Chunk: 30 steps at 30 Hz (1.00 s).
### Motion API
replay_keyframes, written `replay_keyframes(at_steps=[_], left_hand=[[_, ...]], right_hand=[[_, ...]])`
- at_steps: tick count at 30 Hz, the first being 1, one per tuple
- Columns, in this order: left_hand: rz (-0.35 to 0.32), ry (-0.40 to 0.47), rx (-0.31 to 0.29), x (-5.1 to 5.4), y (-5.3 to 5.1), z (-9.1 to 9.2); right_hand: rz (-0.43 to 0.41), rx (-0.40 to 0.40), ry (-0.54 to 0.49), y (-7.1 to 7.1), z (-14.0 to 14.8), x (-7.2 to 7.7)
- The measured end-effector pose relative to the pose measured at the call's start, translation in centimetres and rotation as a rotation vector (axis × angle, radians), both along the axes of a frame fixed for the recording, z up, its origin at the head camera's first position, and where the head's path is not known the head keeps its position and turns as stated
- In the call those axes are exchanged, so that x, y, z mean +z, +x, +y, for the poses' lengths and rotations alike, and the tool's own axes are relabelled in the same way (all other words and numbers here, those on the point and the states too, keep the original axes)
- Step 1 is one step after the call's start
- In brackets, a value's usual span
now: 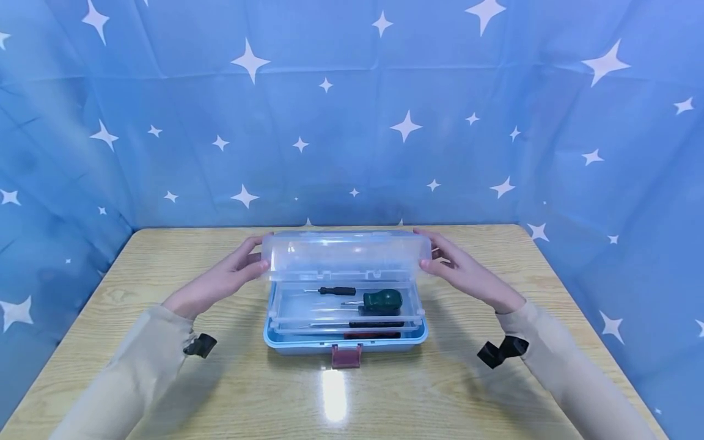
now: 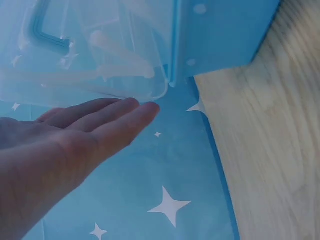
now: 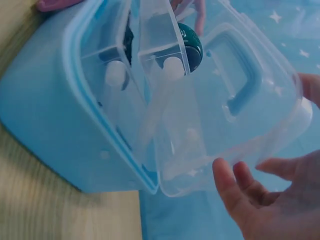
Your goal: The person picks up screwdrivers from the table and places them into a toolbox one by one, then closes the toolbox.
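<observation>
A light-blue toolbox [image 1: 291,348] stands on the table with its clear lid [image 1: 346,253] swung up and back. My left hand [image 1: 233,269] holds the lid's left end, thumb at the front and fingers behind; in the left wrist view its fingers [image 2: 125,117] lie nearly straight along the plastic. At the right end my right hand [image 1: 462,272] grips the lid with bent fingers. Inside the clear tray [image 1: 286,305] are a small black screwdriver [image 1: 338,291] and a stubby green screwdriver [image 1: 383,299]. Below them a red handle [image 1: 371,335] shows partly hidden in the box.
A maroon latch [image 1: 346,357] hangs from the toolbox's front. The wooden table [image 1: 165,269] reaches back to a blue star-patterned curtain [image 1: 352,153]. Black wrist bands [image 1: 200,345] sit on both sleeves. A blue handle [image 3: 245,85] is set in the lid.
</observation>
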<state>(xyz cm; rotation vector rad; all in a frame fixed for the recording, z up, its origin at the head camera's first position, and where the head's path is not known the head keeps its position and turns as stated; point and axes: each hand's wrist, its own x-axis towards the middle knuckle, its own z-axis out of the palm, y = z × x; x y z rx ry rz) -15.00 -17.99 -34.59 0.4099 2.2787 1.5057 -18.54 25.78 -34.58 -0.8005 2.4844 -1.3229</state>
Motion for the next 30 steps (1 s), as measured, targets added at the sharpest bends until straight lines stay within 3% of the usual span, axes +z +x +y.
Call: replay_keyframes(at_steps=[6, 10, 19, 30], left_hand=[[0.026, 0.087, -0.03, -0.5, 0.3, -0.4], [0.041, 0.099, -0.041, -1.0, 0.7, -0.4], [0.067, 0.215, -0.074, -2.8, 1.0, 0.3], [0.103, 0.204, -0.041, -4.2, 1.0, 0.4]], right_hand=[[0.066, 0.023, 0.019, 0.6, 0.2, -0.3], [0.095, 0.039, 0.001, 1.1, 0.4, -1.0], [0.193, 0.013, 0.032, 2.5, 1.0, -3.0], [0.268, 0.017, -0.006, 2.5, 1.2, -4.8]])
